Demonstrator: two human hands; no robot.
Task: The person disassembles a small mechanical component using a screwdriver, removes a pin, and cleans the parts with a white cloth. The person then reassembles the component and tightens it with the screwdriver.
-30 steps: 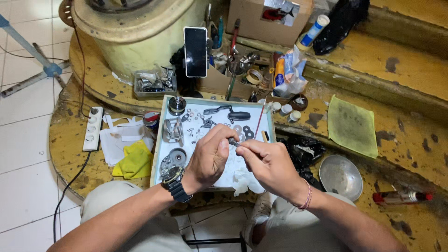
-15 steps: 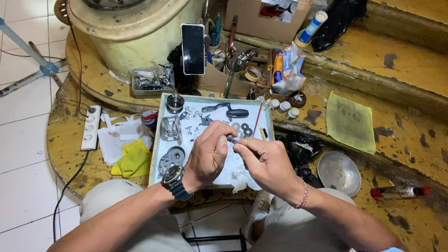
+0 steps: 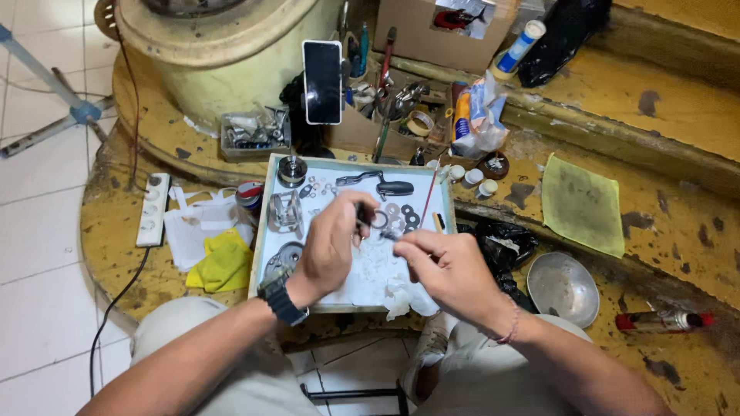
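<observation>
Over the white tray (image 3: pixel 266 231), my hands work on a small metal part (image 3: pixel 383 231).
Left hand (image 3: pixel 331 243) and right hand (image 3: pixel 443 266) fingers pinch it together; if my grip loosens, I think it drops among the washers (image 3: pixel 405 216).

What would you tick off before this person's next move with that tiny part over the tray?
1. Small part pinched in the left hand: cannot tell; the fingers hide it.
2. Thin tool in the right hand, tip meeting the left fingers: ok.
3. Both hands over the white tray, so a dropped piece would likely land inside: ok.
4. Washers laid apart on the tray, easy to pick out: ok.
5. Black handle lying clear of the hands: ok.
6. Tray sitting wholly on the yellow bench: not ok; its near edge appears to overhang the knees.
</observation>
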